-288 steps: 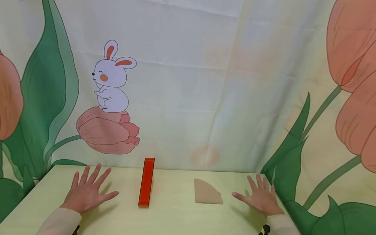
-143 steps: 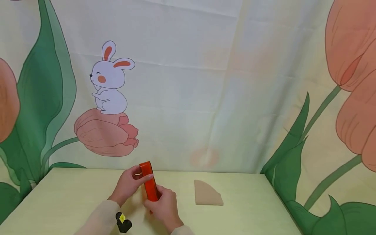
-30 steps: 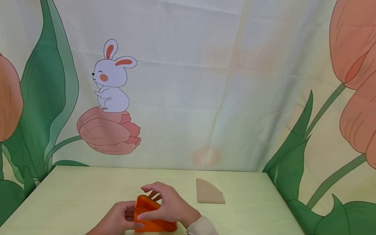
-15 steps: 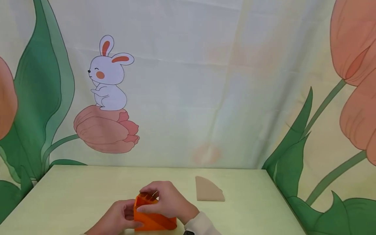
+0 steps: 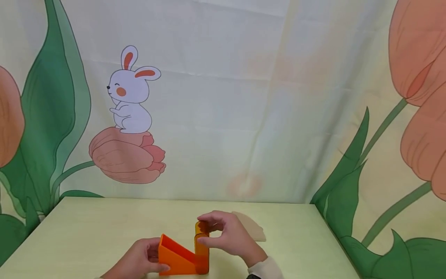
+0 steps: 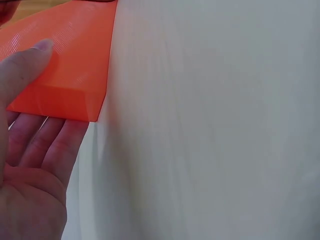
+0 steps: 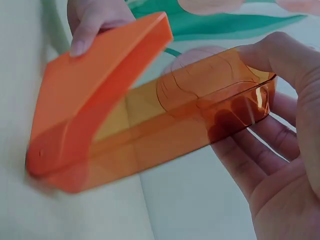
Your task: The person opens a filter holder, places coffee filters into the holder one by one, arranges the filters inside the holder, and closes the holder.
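An orange filter case rests near the front of the table, its wedge-shaped body facing up and uncovered. My left hand grips the tall left end, thumb on the front wall and fingers behind; the left wrist view shows that thumb flat on the orange case. Swung up at the right end is the see-through amber lid, hinged low on the case. My right hand pinches the lid's upper end between thumb and fingers. In the right wrist view the amber lid and case form a wide V.
A stack of brown paper coffee filters lies behind my right hand, partly hidden by it. The pale table ends at a curtain printed with a rabbit and tulips.
The case, first standing farther back, was taken up by both hands and brought forward. Within the last half second my right hand swings the lid open to the right; my left hand stays put.
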Demonstrator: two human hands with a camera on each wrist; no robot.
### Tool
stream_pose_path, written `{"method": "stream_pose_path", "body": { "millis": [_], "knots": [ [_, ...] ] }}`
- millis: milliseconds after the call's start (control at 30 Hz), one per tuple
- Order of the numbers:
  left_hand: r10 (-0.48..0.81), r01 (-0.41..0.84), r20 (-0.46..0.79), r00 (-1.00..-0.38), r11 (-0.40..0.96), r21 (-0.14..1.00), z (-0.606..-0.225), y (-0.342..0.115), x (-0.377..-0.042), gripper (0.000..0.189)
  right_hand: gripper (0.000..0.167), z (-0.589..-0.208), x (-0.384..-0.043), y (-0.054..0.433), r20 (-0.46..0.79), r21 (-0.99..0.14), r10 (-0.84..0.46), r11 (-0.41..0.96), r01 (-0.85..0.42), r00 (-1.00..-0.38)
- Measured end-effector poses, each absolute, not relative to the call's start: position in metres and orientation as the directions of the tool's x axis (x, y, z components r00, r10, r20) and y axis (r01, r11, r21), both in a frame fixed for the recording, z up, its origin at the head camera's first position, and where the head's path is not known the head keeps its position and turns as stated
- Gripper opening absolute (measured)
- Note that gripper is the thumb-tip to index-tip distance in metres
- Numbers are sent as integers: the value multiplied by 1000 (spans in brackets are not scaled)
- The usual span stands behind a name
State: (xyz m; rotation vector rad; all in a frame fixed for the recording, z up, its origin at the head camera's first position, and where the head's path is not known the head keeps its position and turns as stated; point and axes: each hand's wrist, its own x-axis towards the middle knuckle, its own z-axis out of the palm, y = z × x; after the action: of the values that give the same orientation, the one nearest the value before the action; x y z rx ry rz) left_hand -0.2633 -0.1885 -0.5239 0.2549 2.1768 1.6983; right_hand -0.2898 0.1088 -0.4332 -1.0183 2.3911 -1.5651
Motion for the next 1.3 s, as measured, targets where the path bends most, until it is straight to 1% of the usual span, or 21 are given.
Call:
{"method": "stream_pose_path", "body": {
  "millis": [200, 333, 467, 667, 967, 1200, 1300],
  "knots": [
    [365, -97, -181, -913, 238, 966, -526, -191, -264, 64, 38, -432, -286, 138, 247, -859, -548, 258, -442, -799],
    [356, -94, -182, -916, 250, 964, -527, -191, -264, 66, 38, -436, -286, 156, 235, -875, -526, 251, -413, -817],
    [349, -96, -188, -918, 264, 960, -526, -190, -264, 66, 40, -443, -286, 171, 202, -888, -502, 267, -373, -841],
    [360, -105, -192, -913, 248, 963, -526, -190, -265, 65, 42, -453, -286, 189, 149, -895, -470, 311, -321, -870],
    [353, -106, -198, -914, 262, 959, -525, -191, -265, 69, 43, -461, -285, 199, 110, -908, -465, 312, -279, -879],
    [342, -98, -193, -919, 277, 956, -526, -189, -264, 68, 44, -463, -288, 202, 105, -903, -479, 322, -285, -872],
    [338, -98, -193, -921, 279, 955, -525, -189, -264, 68, 44, -462, -291, 205, 115, -906, -495, 304, -295, -861]
  ]
}}
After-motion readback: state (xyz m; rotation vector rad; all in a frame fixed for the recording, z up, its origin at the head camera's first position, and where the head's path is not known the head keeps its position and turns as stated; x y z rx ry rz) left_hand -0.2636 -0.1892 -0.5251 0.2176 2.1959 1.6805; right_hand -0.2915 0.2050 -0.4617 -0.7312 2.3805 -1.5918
